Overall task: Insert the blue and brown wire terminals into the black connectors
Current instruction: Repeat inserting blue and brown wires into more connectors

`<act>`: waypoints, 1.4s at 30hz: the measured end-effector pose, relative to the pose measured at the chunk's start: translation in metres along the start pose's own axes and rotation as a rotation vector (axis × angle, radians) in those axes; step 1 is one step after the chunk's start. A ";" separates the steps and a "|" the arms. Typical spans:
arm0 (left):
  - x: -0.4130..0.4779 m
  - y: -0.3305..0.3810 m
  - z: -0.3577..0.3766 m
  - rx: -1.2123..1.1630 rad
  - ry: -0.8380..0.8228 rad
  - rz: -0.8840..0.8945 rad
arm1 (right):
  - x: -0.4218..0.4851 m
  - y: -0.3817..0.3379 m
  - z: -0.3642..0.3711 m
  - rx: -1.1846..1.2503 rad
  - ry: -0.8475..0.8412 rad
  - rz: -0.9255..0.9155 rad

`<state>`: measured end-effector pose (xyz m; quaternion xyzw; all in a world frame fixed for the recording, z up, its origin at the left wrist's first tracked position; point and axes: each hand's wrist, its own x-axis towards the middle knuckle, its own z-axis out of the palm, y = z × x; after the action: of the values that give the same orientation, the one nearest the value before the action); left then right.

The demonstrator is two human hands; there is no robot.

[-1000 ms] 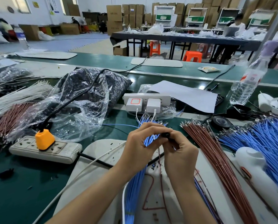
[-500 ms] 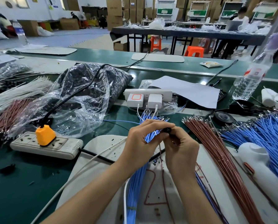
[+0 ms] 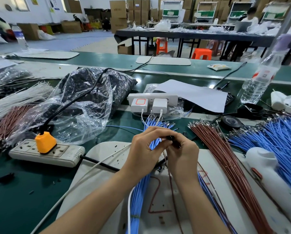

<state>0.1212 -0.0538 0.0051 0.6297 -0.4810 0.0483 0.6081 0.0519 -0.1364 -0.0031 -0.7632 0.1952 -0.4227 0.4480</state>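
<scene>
Above the pale grey work mat (image 3: pixel 107 166) on the green tabletop (image 3: pixel 23 191), the person's two hands meet at a small black connector (image 3: pixel 171 137). The left hand (image 3: pixel 146 149) curls its fingers over and pinches one end of the connector. The right hand (image 3: pixel 183 154) is clenched round the other end, and a thin brown wire (image 3: pixel 171 183) trails down from it across the mat. Whether a terminal is seated in the connector cannot be told.

Directly beneath the hands lies a bundle of blue wires (image 3: pixel 141 191), its metal terminals pointing away from the person. Just to the right spreads a fan of brown wires (image 3: pixel 226 162), and further right a larger heap of blue wires (image 3: pixel 280 137). To the left, a clear plastic bag of black parts (image 3: pixel 84 105) rests near a grey power strip (image 3: pixel 63 155) carrying an orange plug (image 3: pixel 45 141).
</scene>
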 end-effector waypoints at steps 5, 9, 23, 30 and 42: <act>-0.001 -0.004 0.001 0.038 -0.017 -0.065 | -0.002 0.005 0.002 -0.067 -0.010 0.044; 0.002 -0.008 0.004 0.027 -0.003 -0.126 | 0.002 0.006 -0.003 -0.080 -0.047 0.122; 0.001 -0.014 0.002 -0.328 0.010 -0.314 | 0.088 0.044 -0.087 -0.781 0.000 0.446; 0.000 -0.015 0.001 -0.339 0.017 -0.318 | 0.114 0.055 -0.098 -1.031 -0.190 0.438; 0.000 -0.014 0.001 -0.368 -0.012 -0.312 | 0.115 0.050 -0.102 -1.058 -0.181 0.313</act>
<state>0.1300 -0.0573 -0.0053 0.5752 -0.3822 -0.1382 0.7099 0.0378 -0.2934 0.0334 -0.8793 0.4524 -0.1282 0.0760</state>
